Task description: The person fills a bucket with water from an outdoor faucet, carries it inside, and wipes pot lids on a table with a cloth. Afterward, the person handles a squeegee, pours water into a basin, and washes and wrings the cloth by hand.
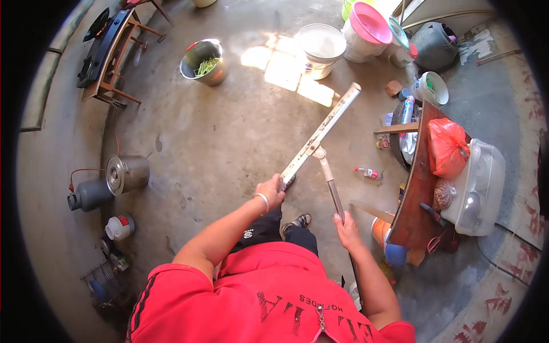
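Observation:
A flat mop with a long, narrow white head bar (326, 123) is held up in front of my body. The bar slants from lower left to upper right, and dark specks mark its face. A white swivel joint links it to a metal pole (335, 197). My left hand (271, 192), with a white band at the wrist, is closed around the bar's lower end. Lower down the pole, my right hand (346, 228) is wrapped around the shaft. The pole's far end runs down beside my red shirt, partly hidden by my right arm.
A metal bucket with green vegetables (204, 66) and a white bucket (320, 48) stand ahead. On the right is a wooden table (409, 197) bearing a red bag (448, 147) and a clear plastic box (477, 191). A bottle (369, 172) lies on the floor. Leftward are a pot (128, 174) and gas cylinder (93, 195).

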A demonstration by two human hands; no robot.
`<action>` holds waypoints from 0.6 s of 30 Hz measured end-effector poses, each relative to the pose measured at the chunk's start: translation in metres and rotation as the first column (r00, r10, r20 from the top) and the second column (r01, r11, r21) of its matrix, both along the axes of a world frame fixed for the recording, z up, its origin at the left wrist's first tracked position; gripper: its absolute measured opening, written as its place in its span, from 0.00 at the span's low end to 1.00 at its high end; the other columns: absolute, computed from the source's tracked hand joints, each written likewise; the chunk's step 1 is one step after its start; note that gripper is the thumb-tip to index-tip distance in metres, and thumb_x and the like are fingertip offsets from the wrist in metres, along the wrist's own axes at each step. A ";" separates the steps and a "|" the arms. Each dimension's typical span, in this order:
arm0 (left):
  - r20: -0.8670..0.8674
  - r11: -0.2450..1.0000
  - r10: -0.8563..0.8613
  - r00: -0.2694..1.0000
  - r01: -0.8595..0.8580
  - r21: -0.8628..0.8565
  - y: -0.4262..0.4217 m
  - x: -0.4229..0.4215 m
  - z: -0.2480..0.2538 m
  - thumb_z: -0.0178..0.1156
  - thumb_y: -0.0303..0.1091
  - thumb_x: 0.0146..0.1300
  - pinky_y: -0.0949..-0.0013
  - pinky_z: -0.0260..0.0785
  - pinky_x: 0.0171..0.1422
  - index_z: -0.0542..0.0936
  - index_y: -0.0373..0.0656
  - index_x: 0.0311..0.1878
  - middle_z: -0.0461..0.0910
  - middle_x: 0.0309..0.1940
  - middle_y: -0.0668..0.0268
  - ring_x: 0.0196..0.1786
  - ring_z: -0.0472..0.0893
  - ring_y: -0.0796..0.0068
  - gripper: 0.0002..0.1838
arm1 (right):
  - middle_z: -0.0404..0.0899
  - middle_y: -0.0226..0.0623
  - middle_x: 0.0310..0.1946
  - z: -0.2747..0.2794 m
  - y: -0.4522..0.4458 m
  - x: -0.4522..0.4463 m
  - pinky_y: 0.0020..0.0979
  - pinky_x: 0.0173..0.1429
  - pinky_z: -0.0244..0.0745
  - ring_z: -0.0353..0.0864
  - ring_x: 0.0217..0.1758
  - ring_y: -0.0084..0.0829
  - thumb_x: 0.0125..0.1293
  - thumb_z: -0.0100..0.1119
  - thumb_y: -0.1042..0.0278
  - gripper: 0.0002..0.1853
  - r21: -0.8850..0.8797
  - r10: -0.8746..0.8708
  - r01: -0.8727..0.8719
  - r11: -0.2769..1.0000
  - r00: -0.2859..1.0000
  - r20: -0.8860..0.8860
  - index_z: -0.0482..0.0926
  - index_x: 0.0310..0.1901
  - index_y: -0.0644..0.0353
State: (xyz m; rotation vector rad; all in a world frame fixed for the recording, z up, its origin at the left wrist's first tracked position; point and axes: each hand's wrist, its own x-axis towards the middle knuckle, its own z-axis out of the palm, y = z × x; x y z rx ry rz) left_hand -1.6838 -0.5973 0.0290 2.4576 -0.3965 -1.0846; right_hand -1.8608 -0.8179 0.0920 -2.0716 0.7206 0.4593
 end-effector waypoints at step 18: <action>0.449 0.982 -0.073 0.891 -0.015 0.190 0.082 -0.019 -0.007 0.60 0.41 0.47 0.54 0.53 0.65 0.63 0.53 0.60 0.62 0.59 0.57 0.63 0.61 0.57 0.33 | 0.68 0.31 0.19 -0.004 0.021 -0.056 0.27 0.18 0.67 0.69 0.17 0.23 0.63 0.50 0.54 0.14 0.487 0.021 0.202 0.850 0.910 -0.414 0.67 0.38 0.57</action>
